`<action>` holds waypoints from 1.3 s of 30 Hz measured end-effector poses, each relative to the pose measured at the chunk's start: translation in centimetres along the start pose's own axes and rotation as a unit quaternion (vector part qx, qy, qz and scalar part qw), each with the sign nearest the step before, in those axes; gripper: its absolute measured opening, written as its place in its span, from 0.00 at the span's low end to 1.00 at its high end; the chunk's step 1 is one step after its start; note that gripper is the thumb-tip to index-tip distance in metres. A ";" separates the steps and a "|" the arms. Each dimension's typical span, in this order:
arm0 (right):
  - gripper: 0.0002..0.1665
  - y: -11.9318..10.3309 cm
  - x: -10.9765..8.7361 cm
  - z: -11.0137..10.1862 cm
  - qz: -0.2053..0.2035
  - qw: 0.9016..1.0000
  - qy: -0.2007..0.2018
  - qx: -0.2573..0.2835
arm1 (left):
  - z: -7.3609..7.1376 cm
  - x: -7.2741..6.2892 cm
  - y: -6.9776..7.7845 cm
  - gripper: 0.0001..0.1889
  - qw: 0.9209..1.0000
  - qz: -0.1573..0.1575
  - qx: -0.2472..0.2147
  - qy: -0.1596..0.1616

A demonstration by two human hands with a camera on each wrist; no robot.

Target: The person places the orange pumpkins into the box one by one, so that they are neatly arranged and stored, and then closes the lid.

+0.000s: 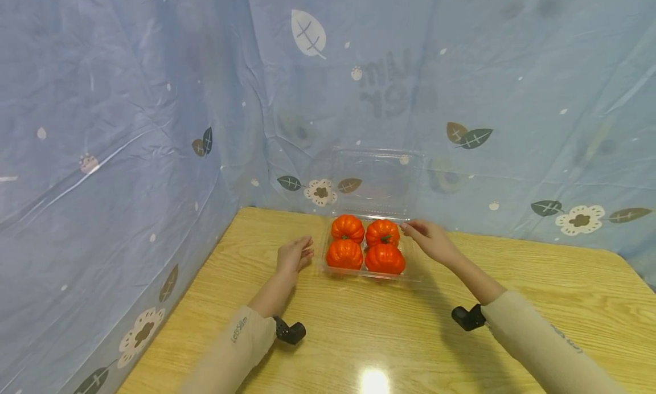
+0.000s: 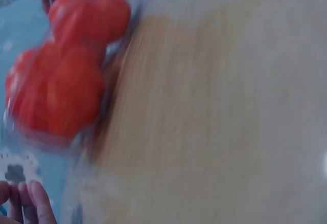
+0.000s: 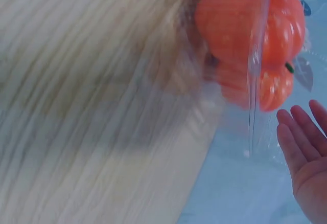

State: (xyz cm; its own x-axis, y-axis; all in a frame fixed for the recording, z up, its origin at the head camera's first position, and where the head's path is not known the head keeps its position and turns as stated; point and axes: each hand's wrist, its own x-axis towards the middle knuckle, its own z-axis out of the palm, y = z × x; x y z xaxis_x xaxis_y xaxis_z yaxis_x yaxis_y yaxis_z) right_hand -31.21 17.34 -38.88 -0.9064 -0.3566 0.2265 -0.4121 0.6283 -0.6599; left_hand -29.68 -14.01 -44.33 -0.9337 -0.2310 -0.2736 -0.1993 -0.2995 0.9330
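Observation:
Several small orange pumpkins (image 1: 385, 259) sit in two rows inside a clear plastic clamshell box (image 1: 411, 251). Its transparent lid (image 1: 376, 180) stands raised at the back. To the left of the box, my left hand (image 1: 295, 254) is held with relaxed fingers, a small gap away from the side wall. My right hand (image 1: 430, 240) has its fingertips right at the box's back right corner. In the right wrist view the fingers (image 3: 299, 137) are extended and hold nothing. Motion blurs the pumpkins (image 2: 61, 91) in the left wrist view.
The box stands near the far edge of a wooden table (image 1: 333, 331). A blue curtain (image 1: 512, 69) printed with leaves and flowers hangs behind the table and along its left side. Black devices (image 1: 290, 332) stick out at both sleeve cuffs.

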 end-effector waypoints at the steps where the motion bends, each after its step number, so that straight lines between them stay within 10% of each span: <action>1: 0.25 0.2 0.0 -0.2 0.005 1.000 0.004 -0.004 | 0.1 0.6 0.3 0.20 1.000 -0.001 0.002 0.005; 11: 0.28 1.4 1.2 -1.8 0.064 0.995 0.059 -0.051 | 0.7 8.7 1.2 0.12 0.996 0.081 0.042 0.014; 16: 0.28 1.7 2.1 -2.4 0.066 0.993 0.060 -0.082 | 2.8 6.9 5.2 0.15 0.986 0.089 0.133 0.042; 29: 0.30 1.0 5.1 -4.1 0.109 0.990 0.055 -0.068 | 5.9 7.6 8.6 0.15 0.933 0.252 0.258 0.015; 39: 0.34 1.0 5.5 -4.4 0.112 0.993 0.024 0.042 | 6.8 7.5 8.8 0.17 0.935 0.267 0.233 -0.024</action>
State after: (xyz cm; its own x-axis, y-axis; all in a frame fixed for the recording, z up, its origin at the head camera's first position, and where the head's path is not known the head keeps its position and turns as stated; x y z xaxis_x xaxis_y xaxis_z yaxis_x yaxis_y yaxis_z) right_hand -37.02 19.05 -35.19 -0.9786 -0.1800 0.0999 -0.1924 0.6269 -0.7550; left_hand -40.48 -12.14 -36.60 -0.9470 -0.1873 0.2608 0.2019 0.2845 0.9372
